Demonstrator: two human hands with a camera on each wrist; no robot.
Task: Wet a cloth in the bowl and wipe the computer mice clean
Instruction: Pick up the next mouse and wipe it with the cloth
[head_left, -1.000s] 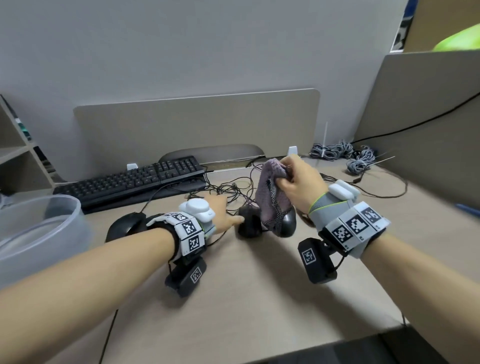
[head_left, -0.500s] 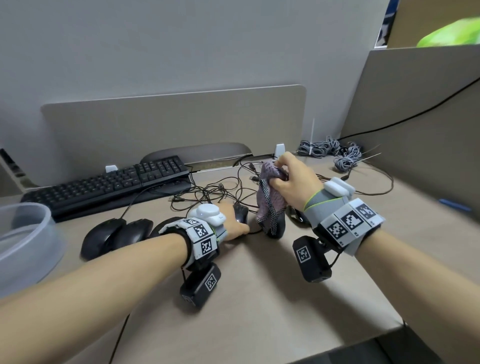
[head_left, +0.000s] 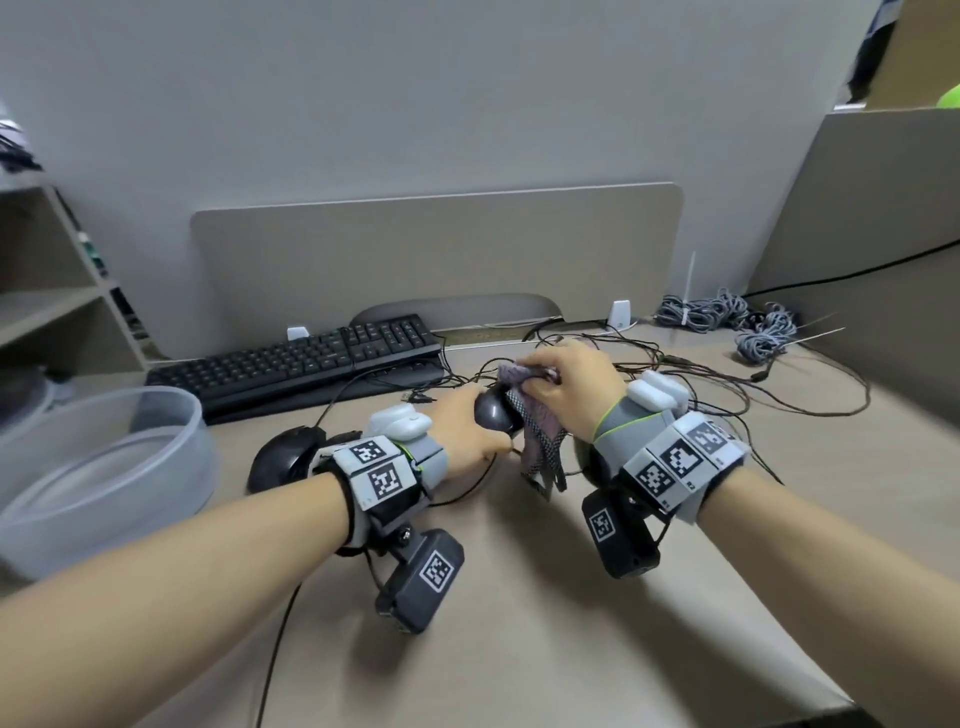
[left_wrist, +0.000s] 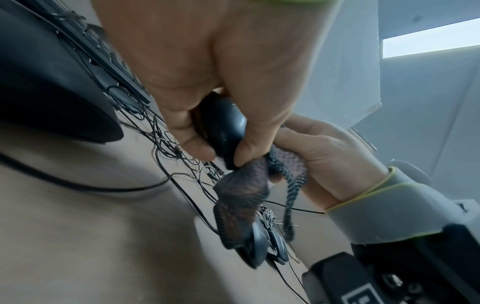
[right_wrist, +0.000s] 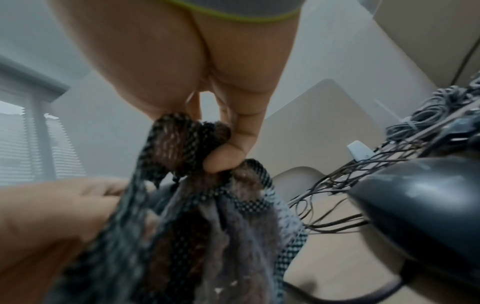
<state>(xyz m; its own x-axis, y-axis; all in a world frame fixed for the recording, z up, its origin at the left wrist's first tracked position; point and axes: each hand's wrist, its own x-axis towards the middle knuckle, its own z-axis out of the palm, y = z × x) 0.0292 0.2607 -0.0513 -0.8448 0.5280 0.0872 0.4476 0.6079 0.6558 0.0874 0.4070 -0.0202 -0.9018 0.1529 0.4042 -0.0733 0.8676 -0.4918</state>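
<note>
While gripped between thumb and fingers of left hand (head_left: 470, 434), dark mouse (head_left: 496, 413) raised just off desk (head_left: 519, 597), near middle, toward back edge. Bunched mesh cloth (head_left: 537, 441) pressed against its right side, clamped in curled fingers of right hand (head_left: 569, 387); loose tail hanging to desk. Contact confirmed in left wrist view: cloth (left_wrist: 244, 185) meeting mouse (left_wrist: 223, 127) at thumb tip. Wetness of cloth not determinable.

Further mice noted: one behind left wrist (head_left: 283, 457), another low beside right wrist, mostly hidden. Clear bowl (head_left: 104, 467) at left edge of desk; keyboard (head_left: 301, 364) along back edge; tangle of thin cables (head_left: 597, 353) spread behind hands; coiled grey cords (head_left: 727, 317) at back right corner.

Judged step: wiping of one mouse under way, others presumably pending.

Risks assessed:
- Hanging tail of cloth liable to snag in cables, dragging neighbouring mice.
- Mouse lead likely taut if lifted higher; possible tug on tangle.
- Excess water, if present, apt to seep into button seams or wheel.
- Smooth shell held in a narrow pinch; slip probable under hard rubbing.
</note>
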